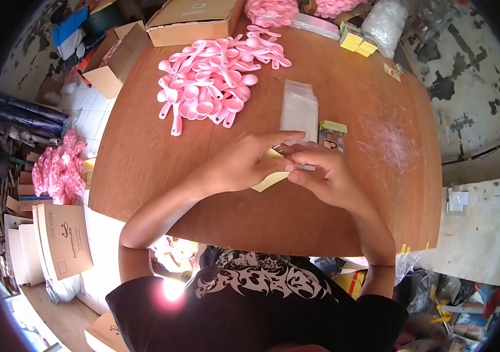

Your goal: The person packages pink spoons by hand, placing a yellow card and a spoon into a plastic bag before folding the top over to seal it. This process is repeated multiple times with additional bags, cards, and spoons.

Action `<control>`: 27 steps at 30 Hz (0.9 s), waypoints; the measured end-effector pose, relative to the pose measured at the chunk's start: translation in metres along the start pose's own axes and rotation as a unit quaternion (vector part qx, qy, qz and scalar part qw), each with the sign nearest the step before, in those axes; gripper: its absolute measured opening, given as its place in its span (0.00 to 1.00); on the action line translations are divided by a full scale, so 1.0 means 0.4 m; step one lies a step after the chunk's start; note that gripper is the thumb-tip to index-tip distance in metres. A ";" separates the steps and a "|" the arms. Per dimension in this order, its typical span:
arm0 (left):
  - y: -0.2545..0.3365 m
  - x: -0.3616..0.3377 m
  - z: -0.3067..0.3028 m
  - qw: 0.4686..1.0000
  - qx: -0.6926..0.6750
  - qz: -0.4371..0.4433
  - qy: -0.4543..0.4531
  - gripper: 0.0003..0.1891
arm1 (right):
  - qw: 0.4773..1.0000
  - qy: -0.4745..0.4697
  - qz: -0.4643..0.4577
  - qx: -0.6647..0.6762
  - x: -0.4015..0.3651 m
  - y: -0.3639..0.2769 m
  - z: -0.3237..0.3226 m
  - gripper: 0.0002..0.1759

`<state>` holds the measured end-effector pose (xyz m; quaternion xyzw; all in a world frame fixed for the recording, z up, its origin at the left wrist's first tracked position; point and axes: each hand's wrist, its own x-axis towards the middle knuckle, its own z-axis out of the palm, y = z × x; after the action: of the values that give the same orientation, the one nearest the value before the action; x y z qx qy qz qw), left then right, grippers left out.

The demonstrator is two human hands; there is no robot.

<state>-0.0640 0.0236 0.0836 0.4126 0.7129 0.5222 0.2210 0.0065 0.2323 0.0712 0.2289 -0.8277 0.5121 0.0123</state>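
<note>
My left hand and my right hand meet over the middle of the table, fingertips nearly touching. A pale yellow card shows behind and below my left thumb, and the fingers of that hand are closed around it. My right thumb and fingers are pinched together beside it; a small shiny bit shows there, too small to name. Just beyond the fingers lies a stack of clear plastic bags. A small printed box with a yellow-green top stands right of the bags.
A heap of pink plastic spoons lies on the wooden table. Behind it are a cardboard box and pink bundles. Yellow boxes sit at the back right; tangled clear strands lie to the right.
</note>
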 end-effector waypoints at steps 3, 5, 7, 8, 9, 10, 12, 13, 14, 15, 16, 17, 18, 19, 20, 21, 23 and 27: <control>-0.014 0.006 -0.002 0.999 -0.028 0.018 0.006 0.28 | 0.991 0.067 0.028 0.116 -0.001 0.006 0.018 0.10; -0.008 0.006 -0.003 0.999 -0.036 0.015 0.007 0.27 | 0.989 0.072 0.035 0.122 0.000 -0.001 0.017 0.10; -0.008 0.006 -0.002 0.999 -0.044 0.012 0.007 0.27 | 0.988 0.077 0.042 0.128 -0.002 -0.003 0.020 0.10; -0.010 0.008 -0.001 0.999 -0.020 0.031 0.019 0.27 | 0.983 0.094 0.041 0.150 -0.003 -0.001 0.023 0.10; -0.011 0.009 -0.001 0.998 0.004 0.051 0.031 0.27 | 0.978 0.111 0.040 0.171 -0.003 0.001 0.025 0.10; -0.010 0.010 -0.001 0.998 0.003 0.051 0.031 0.27 | 0.978 0.110 0.040 0.171 -0.004 0.004 0.026 0.10; -0.006 0.012 -0.001 0.999 -0.025 0.021 0.020 0.27 | 0.977 0.109 0.039 0.179 -0.004 0.009 0.025 0.10; -0.008 0.012 -0.001 0.999 -0.025 0.022 0.021 0.27 | 0.977 0.108 0.039 0.179 -0.003 0.006 0.023 0.10; -0.012 0.012 0.000 0.999 -0.010 0.024 0.020 0.26 | 0.980 0.098 0.042 0.167 -0.002 0.000 0.021 0.10; -0.014 0.011 0.000 0.999 0.005 0.027 0.020 0.26 | 0.983 0.087 0.045 0.155 -0.002 -0.003 0.020 0.09; -0.013 0.010 0.001 0.999 0.005 0.026 0.020 0.26 | 0.983 0.087 0.045 0.155 -0.003 -0.002 0.018 0.09; -0.010 0.011 0.003 1.000 -0.001 0.021 0.010 0.25 | 0.981 0.058 0.074 0.170 -0.003 0.000 0.015 0.09; -0.009 0.013 0.005 1.000 -0.006 0.015 0.001 0.24 | 0.977 0.029 0.103 0.185 -0.005 0.002 0.011 0.09; -0.009 0.014 0.009 1.000 -0.006 0.015 0.001 0.24 | 0.977 0.028 0.103 0.185 -0.010 0.011 0.010 0.09; -0.010 0.017 0.015 1.000 -0.015 0.019 -0.001 0.23 | 0.975 0.004 0.121 0.186 -0.016 0.028 0.011 0.09; -0.011 0.019 0.019 0.999 -0.024 0.023 -0.002 0.21 | 0.972 -0.020 0.139 0.186 -0.018 0.033 0.012 0.09; -0.011 0.023 0.020 0.999 -0.022 0.030 -0.007 0.20 | 0.973 -0.027 0.133 0.185 -0.013 0.025 0.018 0.09; -0.020 0.030 0.028 0.998 0.019 0.062 -0.013 0.19 | 0.981 -0.058 0.140 0.121 -0.007 0.014 0.017 0.10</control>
<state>-0.0652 0.0389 0.0734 0.4671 0.6930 0.5154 0.1898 0.0083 0.2297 0.0627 0.1402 -0.7831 0.5905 -0.1355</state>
